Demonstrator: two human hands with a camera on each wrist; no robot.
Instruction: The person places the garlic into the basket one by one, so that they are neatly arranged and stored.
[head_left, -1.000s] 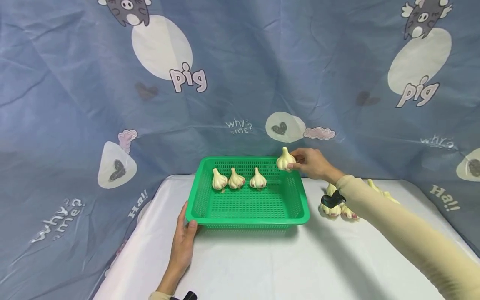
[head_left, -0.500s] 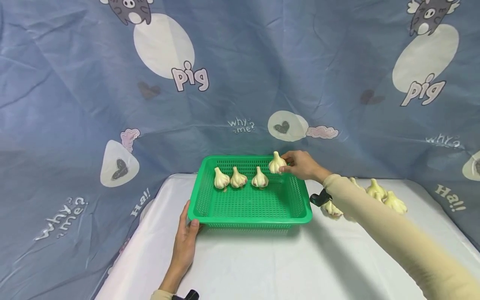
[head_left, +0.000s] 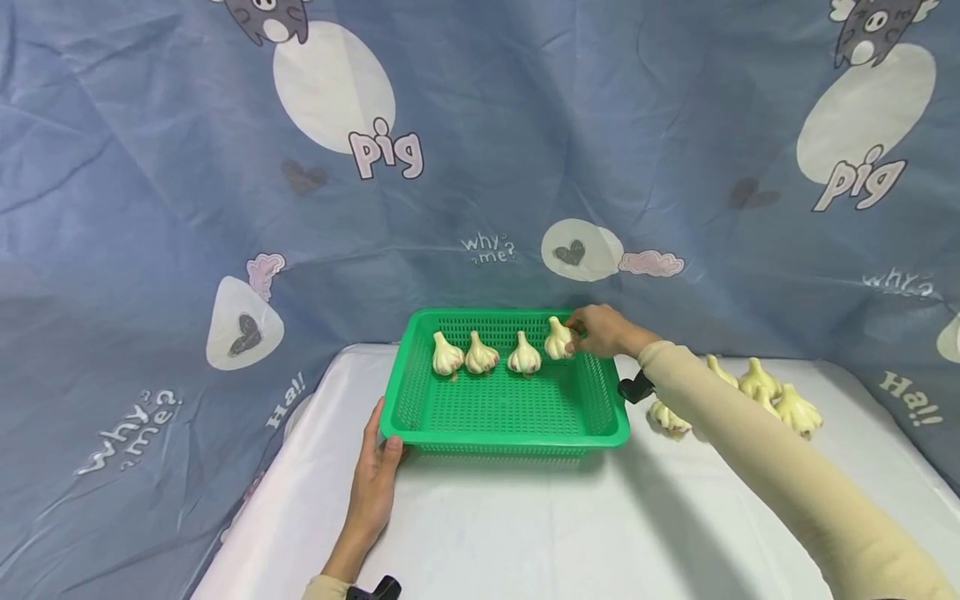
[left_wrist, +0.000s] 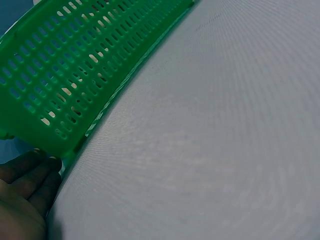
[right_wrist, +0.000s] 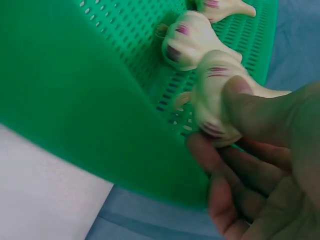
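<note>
In the head view a green plastic basket [head_left: 506, 439] stands on the white table. Inside, along its far side, sit three garlic bulbs, among them one bulb [head_left: 524, 354] right of the middle. My right hand [head_left: 604, 331] pinches another garlic bulb [head_left: 557, 340] low in the basket's far right corner. The right wrist view shows the thumb on one side of this garlic bulb [right_wrist: 215, 95] and fingers beneath; whether it touches the bottom I cannot tell. My left hand [head_left: 372, 483] touches the basket's near left corner, its fingers fairly straight against the outer wall [left_wrist: 55, 125].
Several more garlic bulbs [head_left: 797, 410] lie on the white table [head_left: 525, 533] to the right, partly hidden by my right sleeve [head_left: 757, 450]. A blue printed cloth [head_left: 450, 192] hangs behind the table.
My right hand has carried the garlic bulb from above the far right rim leftward, then down into the basket. The left hand has kept its place at the corner.
</note>
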